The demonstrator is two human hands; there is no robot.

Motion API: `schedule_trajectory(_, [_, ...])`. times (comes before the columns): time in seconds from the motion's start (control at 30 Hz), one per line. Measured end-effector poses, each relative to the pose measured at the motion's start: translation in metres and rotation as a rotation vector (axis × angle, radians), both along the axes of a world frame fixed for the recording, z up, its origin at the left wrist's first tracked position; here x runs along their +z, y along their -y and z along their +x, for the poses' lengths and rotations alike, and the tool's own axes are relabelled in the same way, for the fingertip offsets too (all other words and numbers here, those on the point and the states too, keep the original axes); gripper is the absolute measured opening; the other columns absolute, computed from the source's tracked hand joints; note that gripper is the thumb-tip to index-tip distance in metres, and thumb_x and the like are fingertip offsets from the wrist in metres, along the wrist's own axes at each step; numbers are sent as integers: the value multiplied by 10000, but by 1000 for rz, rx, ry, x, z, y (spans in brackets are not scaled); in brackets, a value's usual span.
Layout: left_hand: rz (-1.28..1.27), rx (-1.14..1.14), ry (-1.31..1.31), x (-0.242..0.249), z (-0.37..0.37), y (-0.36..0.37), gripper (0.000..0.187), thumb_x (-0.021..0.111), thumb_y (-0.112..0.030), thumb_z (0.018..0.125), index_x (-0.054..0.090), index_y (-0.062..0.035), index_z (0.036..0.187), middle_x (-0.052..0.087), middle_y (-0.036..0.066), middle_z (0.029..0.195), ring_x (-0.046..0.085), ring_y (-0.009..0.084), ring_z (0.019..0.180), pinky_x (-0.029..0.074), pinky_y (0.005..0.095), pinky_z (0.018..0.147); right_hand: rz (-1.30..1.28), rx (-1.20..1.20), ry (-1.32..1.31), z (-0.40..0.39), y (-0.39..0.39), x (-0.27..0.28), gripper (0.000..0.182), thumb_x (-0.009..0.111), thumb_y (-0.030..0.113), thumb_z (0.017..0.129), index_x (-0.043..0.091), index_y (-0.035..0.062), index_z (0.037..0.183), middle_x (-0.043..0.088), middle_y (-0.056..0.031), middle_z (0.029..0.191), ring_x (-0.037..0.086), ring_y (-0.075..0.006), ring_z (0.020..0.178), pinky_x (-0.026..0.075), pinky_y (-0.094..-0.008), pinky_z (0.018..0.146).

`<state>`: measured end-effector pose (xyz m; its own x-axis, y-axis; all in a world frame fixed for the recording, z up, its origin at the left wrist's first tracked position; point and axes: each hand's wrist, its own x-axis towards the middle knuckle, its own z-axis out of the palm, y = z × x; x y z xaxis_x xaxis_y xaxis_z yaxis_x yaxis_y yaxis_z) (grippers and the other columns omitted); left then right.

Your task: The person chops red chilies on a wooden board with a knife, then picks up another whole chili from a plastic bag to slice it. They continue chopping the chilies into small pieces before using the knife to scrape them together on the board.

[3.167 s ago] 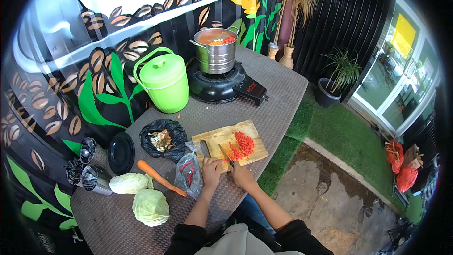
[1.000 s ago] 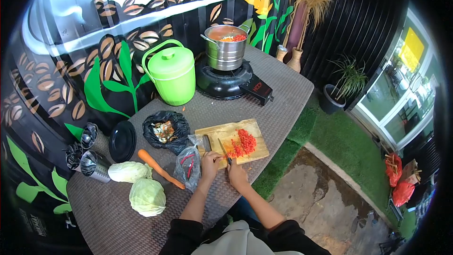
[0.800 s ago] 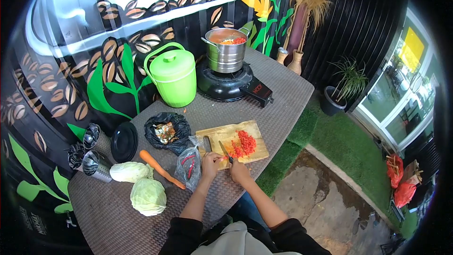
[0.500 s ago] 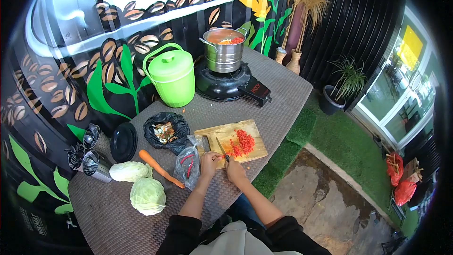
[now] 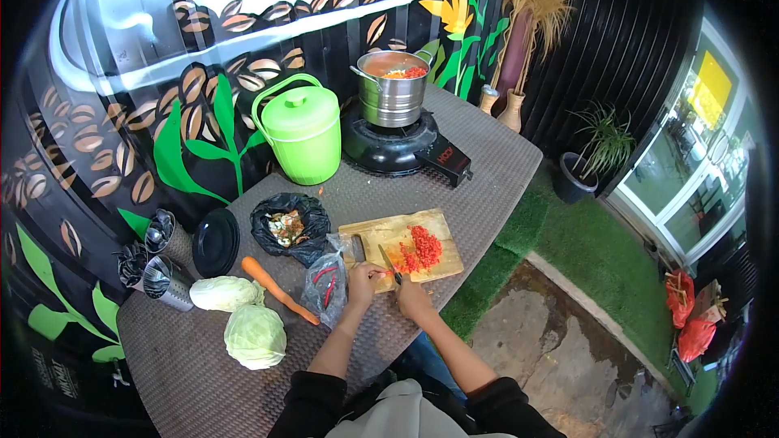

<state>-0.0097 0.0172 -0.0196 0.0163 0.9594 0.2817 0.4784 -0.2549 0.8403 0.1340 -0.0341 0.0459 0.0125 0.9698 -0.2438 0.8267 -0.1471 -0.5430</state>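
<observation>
My right hand (image 5: 413, 300) is closed round the handle of a knife (image 5: 386, 259), its blade pointing away from me over the near part of a wooden cutting board (image 5: 373, 234). Beside it, my left hand (image 5: 362, 282) pinches a small piece of red chili (image 5: 385, 272) close to the blade. Chopped red chili (image 5: 422, 250) lies heaped on the board's right half. Left of my left hand, a clear plastic bag (image 5: 316, 294) has whole red chilies in it.
A carrot (image 5: 280, 290), a cabbage (image 5: 255, 337) and a paler, longer cabbage (image 5: 225, 294) lie left. Behind are a black bag of scraps (image 5: 311, 244), a green lidded bucket (image 5: 302, 142) and a steel pot (image 5: 392, 101) on a portable stove (image 5: 381, 148). Cutlery holders (image 5: 168, 284) stand far left.
The view has shifted slightly. The knife has moved a little within my right hand's grip area, and both hands stay at the board's near edge with the chili between them.
</observation>
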Motion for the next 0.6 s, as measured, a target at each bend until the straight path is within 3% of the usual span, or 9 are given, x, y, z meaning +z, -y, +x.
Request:
schedule_trajectory(0.33, [-34, -40, 18, -3, -1, -7, 124, 750, -66, 679, 740, -65, 803, 661, 108, 804, 603, 280, 770, 471, 361, 724, 36, 40, 13, 2, -8, -10, 252, 414, 206, 933, 455, -15, 1048, 638, -298, 912, 641, -453, 868, 501, -547, 755])
schedule_trajectory(0.6, [153, -33, -107, 8, -2, 7, 95, 716, -91, 733, 738, -59, 820, 642, 85, 803, 558, 267, 807, 455, 370, 746, 25, -52, 1, -12, 2, -18, 313, 440, 266, 957, 435, -31, 1057, 624, -326, 897, 624, -472, 865, 490, -542, 754])
